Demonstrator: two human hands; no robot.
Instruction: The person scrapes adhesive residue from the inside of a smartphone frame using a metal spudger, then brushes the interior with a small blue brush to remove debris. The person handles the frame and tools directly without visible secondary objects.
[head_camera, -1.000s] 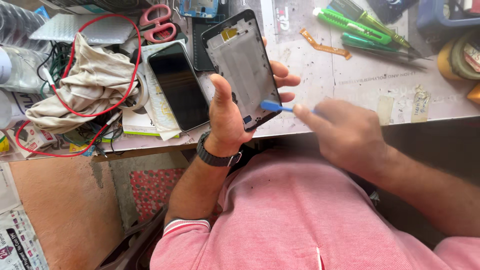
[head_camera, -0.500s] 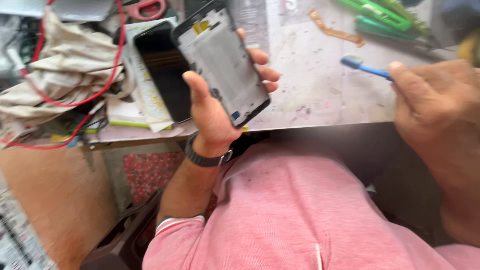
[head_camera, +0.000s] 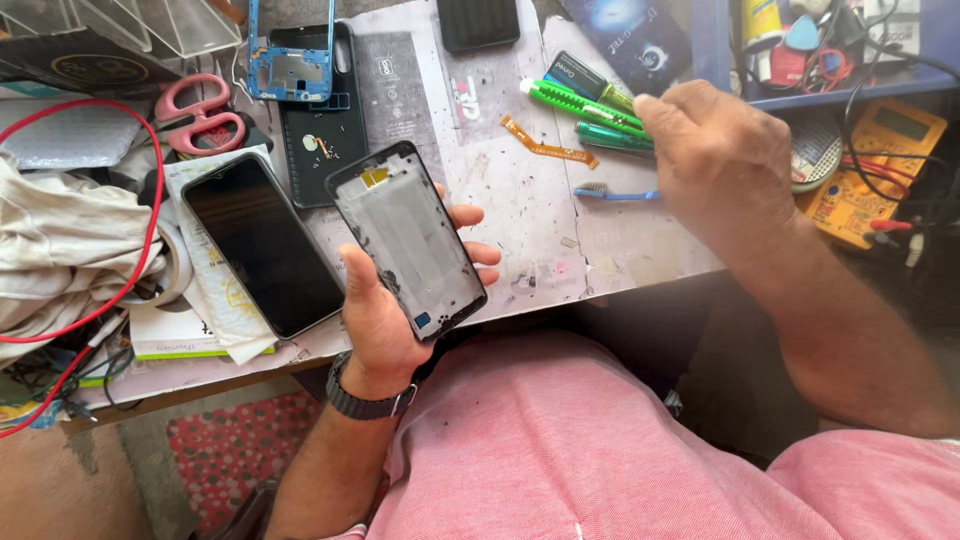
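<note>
While a crumpled cloth (head_camera: 60, 250) and a looping red wire (head_camera: 140, 150) are lying at the far left of the table (head_camera: 620, 250), pink scissors (head_camera: 200, 115) are resting at about eleven o'clock from a black phone (head_camera: 262, 245), which is lying face up on some papers. Just past it, at about four o'clock, the left hand (head_camera: 385, 320) is gripping a phone frame (head_camera: 408, 238). The thumb is pressing along the frame's left edge and the fingers are wrapping round its right edge, so the frame is sitting tilted in the palm, above the table's near edge, inner side up. A wristwatch (head_camera: 365, 400) is showing on that wrist.

Further right, an orange flex strip (head_camera: 548, 148) is lying at about two o'clock from the frame, with green cutters (head_camera: 585, 105) beyond it. A blue toothbrush (head_camera: 610, 192) is lying flat on the table, bristles pointing left. Its handle end is running under the right hand (head_camera: 720, 150), which is hovering with its back to the camera and fingers curled down. Whether those fingers are pinching the brush or hanging loose I cannot tell. A yellow meter (head_camera: 880, 170) is sitting at three o'clock from that hand.

Judging by this, the step in hand is a tool moment: the frame is being held ready while the right hand is busy among the tools. Working on the frame would call for a steady left grip and a firm pinch on a tool.
</note>
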